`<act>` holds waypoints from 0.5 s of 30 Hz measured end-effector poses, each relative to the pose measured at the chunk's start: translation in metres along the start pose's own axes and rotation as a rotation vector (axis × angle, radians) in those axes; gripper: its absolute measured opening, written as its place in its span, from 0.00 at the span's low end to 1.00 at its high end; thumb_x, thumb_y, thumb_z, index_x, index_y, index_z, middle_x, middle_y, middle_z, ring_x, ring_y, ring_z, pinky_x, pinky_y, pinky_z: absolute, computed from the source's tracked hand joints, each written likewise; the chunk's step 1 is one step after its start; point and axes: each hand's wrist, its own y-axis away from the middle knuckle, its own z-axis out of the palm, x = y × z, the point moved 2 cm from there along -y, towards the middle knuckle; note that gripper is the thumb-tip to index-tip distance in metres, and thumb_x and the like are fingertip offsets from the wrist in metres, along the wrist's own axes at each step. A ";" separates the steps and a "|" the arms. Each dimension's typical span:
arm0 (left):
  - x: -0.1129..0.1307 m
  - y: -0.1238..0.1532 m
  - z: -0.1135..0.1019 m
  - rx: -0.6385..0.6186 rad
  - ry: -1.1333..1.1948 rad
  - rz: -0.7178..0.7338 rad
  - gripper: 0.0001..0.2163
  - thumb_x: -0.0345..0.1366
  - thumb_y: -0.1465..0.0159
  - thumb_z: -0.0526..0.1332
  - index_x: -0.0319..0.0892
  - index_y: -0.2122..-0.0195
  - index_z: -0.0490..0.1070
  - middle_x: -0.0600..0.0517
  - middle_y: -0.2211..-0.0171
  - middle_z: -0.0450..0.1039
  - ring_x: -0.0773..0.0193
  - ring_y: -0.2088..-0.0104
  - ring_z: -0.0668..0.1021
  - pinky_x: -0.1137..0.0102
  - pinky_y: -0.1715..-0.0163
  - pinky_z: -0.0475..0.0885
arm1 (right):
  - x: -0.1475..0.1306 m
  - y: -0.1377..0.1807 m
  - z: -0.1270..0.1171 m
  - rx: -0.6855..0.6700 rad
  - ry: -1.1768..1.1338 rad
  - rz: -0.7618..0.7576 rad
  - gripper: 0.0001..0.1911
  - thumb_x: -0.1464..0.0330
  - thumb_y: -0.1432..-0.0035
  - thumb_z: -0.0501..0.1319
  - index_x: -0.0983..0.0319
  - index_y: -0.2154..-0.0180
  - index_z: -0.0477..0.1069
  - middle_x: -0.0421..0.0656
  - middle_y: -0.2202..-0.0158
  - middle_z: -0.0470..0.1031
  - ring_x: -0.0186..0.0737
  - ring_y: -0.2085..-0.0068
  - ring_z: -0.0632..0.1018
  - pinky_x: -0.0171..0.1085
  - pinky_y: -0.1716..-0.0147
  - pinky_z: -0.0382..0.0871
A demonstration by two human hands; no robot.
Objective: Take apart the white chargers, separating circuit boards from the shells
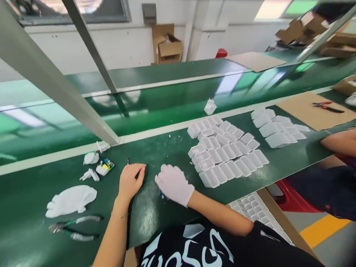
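My bare left hand (pixel 129 180) lies on the green bench top (pixel 155 152) with its fingers bent down and close together; nothing shows in it. A small dark pin-like item (pixel 128 161) lies just beyond it. My right hand (pixel 174 183) wears a white glove and is curled down over a small blue-and-white part (pixel 162 194) that peeks out under the palm. To its right, several white plastic cases (pixel 226 152) lie in rows.
At the left lie a loose white glove (pixel 71 200), pliers (pixel 73 227), white fragments and a small green circuit board (pixel 107 165). More white cases (pixel 278 129) sit farther right. Another person's arm (pixel 338 141) reaches in at right. Cardboard (pixel 314 111) holds a cutter. A grey post (pixel 52 85) slants across.
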 end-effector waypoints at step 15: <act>0.011 0.003 -0.009 -0.216 0.002 -0.301 0.14 0.38 0.28 0.51 0.42 0.55 0.76 0.48 0.58 0.83 0.59 0.56 0.82 0.63 0.50 0.71 | 0.034 0.001 0.009 0.189 0.182 0.151 0.18 0.65 0.27 0.53 0.63 0.63 0.79 0.53 0.52 0.75 0.48 0.55 0.75 0.41 0.66 0.58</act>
